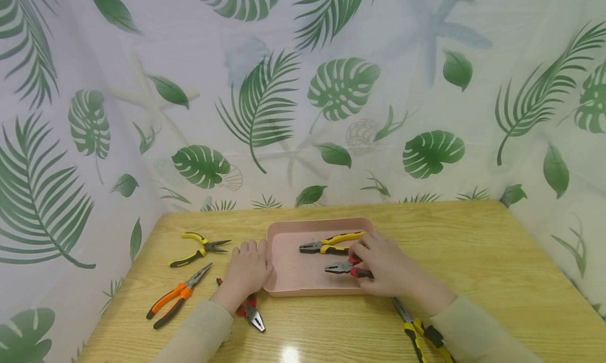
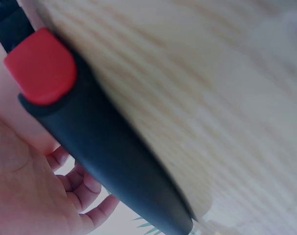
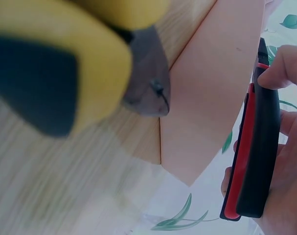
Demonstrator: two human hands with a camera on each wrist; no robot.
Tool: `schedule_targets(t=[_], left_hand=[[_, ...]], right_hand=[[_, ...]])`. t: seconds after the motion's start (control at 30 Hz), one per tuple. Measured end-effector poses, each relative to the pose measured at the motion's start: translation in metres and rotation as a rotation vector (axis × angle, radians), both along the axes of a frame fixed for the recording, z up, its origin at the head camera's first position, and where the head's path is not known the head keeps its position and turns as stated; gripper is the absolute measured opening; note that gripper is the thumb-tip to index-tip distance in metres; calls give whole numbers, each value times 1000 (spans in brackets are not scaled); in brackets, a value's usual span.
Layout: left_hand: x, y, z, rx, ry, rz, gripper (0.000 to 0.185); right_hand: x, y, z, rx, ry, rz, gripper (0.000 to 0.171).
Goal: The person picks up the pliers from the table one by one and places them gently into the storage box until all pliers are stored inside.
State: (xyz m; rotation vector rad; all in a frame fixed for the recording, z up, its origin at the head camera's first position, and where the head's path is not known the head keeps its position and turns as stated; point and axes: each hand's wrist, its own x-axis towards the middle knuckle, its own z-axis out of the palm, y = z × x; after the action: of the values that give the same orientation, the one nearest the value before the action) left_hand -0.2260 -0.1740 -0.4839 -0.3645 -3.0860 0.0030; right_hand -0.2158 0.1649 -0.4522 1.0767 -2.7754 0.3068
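The right hand (image 1: pixel 385 271) grips the red-and-black pliers (image 1: pixel 342 268) by the handles, fingers curled around them, with the nose low over the floor of the pink tray (image 1: pixel 289 279); it seems they are held flat so as to lie beside the yellow-handled pliers (image 1: pixel 331 243) already in the tray. The left hand (image 1: pixel 247 271) lies flat and relaxed on the surface (image 1: pixel 473 258), fingers straight against the tray's left wall, probably to keep it from sliding; it holds nothing. Another red-handled pair (image 1: pixel 251 313) lies under that wrist; orange pliers (image 1: pixel 177 295), long-nose pliers (image 1: pixel 199 248) and one yellow-and-black pair (image 1: pixel 418 334) lie outside the tray.
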Motion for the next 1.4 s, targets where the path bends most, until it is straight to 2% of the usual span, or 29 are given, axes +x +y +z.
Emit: schedule_targets(t=[0.33,1.0,1.4], left_hand=[[0,0,0,15,5,3,26],[0,1,1,5,-20,13,27],[0,1,1,9,-2,3,28]], right_hand=[[-1,-7,-5,0,-9,-1,42],[-4,-15,-11,-24,88,102,45],[1,-21,-3,-9,32,137,42]])
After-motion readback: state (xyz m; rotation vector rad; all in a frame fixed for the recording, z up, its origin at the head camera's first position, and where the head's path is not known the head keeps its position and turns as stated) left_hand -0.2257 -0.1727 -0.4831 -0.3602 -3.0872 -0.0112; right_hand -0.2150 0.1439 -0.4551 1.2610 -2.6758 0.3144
